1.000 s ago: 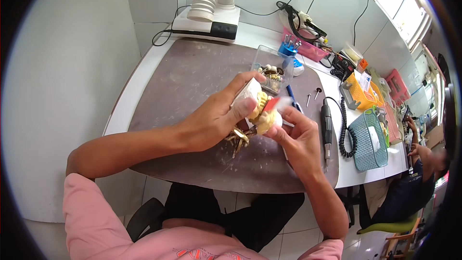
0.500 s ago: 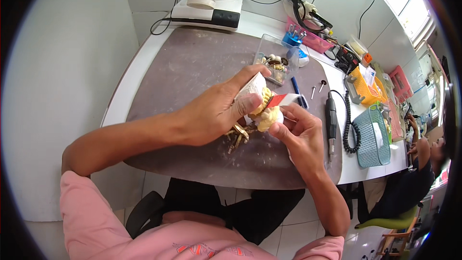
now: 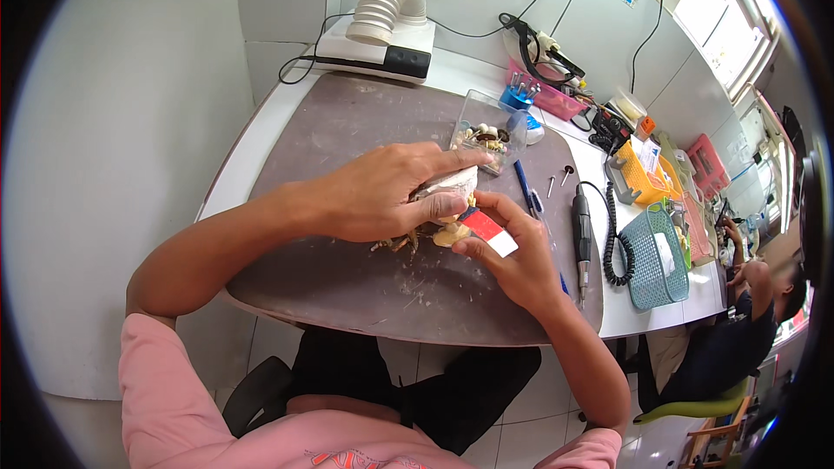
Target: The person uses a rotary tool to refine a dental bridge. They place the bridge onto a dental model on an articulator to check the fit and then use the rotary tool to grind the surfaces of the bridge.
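My left hand [image 3: 391, 195] is closed over a white plaster dental cast [image 3: 453, 181], thumb and index finger along its sides. Below it shows a second, yellowish dental cast [image 3: 450, 234]. Closed around the right side of the casts is my right hand [image 3: 523, 259], its thumb at the lower cast and its index finger by the upper teeth. A red and white strip [image 3: 489, 232], dark at its inner end, sticks out from between the casts toward my right palm. Under my left hand, a brass-coloured articulator [image 3: 401, 241] is partly hidden.
Beyond the hands stands a clear box [image 3: 469, 113] of small parts. To the right lie a blue pen [image 3: 524, 181], a black handpiece [image 3: 583, 239] with coiled cord and a teal basket [image 3: 656, 265]. A white extraction unit [image 3: 373, 56] stands at the back. Another person [image 3: 730, 339] sits far right.
The casts have turned and come lower, with the upper one now above the lower. The strip has swung to point down and right. My right hand has shifted left and down.
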`<state>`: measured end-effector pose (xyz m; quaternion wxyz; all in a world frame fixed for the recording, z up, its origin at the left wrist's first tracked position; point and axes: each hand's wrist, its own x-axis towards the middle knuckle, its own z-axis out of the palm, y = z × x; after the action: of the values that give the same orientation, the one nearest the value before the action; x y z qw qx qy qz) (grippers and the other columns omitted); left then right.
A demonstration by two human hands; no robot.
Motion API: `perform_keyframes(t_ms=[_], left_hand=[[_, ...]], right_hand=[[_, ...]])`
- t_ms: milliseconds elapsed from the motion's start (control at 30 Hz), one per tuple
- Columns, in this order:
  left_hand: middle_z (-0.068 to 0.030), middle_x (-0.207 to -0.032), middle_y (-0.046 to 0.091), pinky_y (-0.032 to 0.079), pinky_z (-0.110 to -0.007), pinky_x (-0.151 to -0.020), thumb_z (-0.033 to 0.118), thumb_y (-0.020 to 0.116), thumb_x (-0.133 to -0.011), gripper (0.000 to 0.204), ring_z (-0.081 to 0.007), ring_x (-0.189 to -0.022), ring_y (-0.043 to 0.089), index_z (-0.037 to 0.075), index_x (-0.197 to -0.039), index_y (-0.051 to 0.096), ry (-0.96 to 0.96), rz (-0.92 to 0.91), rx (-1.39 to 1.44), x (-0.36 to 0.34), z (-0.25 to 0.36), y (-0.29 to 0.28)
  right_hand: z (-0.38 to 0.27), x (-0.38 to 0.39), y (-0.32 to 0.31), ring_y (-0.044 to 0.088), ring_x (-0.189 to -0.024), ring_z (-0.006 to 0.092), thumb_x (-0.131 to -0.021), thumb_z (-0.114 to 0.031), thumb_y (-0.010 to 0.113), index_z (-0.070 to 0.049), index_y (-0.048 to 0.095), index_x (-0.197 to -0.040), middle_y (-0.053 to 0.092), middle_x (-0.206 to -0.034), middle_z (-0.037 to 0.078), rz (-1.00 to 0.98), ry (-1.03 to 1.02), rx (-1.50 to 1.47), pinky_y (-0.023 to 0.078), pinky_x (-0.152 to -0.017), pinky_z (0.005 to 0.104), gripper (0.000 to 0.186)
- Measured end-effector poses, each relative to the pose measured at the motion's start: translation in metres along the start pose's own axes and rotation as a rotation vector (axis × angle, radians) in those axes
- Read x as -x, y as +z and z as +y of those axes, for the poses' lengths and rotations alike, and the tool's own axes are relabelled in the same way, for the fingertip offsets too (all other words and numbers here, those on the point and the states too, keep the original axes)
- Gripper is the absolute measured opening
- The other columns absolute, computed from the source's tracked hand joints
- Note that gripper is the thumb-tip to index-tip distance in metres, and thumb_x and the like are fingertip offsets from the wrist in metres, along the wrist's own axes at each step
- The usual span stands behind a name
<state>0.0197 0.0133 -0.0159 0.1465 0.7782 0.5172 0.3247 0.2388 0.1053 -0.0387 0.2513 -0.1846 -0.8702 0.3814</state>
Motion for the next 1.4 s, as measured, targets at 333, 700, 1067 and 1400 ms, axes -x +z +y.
perform_keyframes(t_ms=[333, 700, 1067, 1400], left_hand=[[-0.0199, -0.11, 0.058, 0.044, -0.044, -0.09, 0.045, 0.049, -0.102, 0.061, -0.0378, -0.097, 0.058, 0.014, -0.153, 0.039, -0.047, 0.149, 0.0, 0.005, 0.003, 0.0], [-0.0202, -0.116, 0.057, 0.046, -0.043, -0.089, 0.047, 0.05, -0.1, 0.065, -0.0369, -0.096, 0.058, 0.015, -0.155, 0.035, -0.082, 0.155, 0.006, 0.008, 0.003, -0.003], [-0.0215, -0.131, 0.049, 0.049, -0.044, -0.092, 0.037, 0.054, -0.099, 0.063, -0.0346, -0.11, 0.058, 0.011, -0.152, 0.032, 0.308, 0.249, -0.123, 0.008, -0.016, -0.008], [-0.0176, -0.132, 0.047, 0.041, -0.043, -0.108, 0.026, 0.04, -0.082, 0.062, -0.0274, -0.125, 0.053, 0.003, -0.139, 0.031, 0.023, 0.455, 0.639, 0.028, -0.053, 0.001]], right_hand=[[0.028, 0.006, -0.003, 0.072, -0.099, 0.0222, -0.075, -0.016, 0.087, -0.001, 0.059, -0.127, 0.074, -0.106, 0.015, 0.107, -0.052, 0.098, 0.054, -0.085, 0.0327, 0.061], [0.013, 0.019, -0.003, 0.058, -0.052, 0.0135, -0.076, -0.029, 0.087, -0.009, 0.063, -0.121, 0.062, -0.07, 0.001, 0.203, -0.505, 0.528, 0.048, -0.05, 0.0285, 0.055], [-0.001, -0.008, -0.013, 0.068, -0.1, 0.0283, -0.082, -0.013, 0.078, -0.008, 0.061, -0.122, 0.059, -0.124, 0.014, 0.085, -0.297, 0.375, 0.057, -0.077, 0.0375, 0.043], [-0.001, -0.029, -0.009, 0.068, -0.101, 0.0307, -0.082, -0.009, 0.077, -0.008, 0.067, -0.105, 0.061, -0.12, 0.011, -0.044, -0.283, 0.405, 0.055, -0.084, 0.0416, 0.025]])
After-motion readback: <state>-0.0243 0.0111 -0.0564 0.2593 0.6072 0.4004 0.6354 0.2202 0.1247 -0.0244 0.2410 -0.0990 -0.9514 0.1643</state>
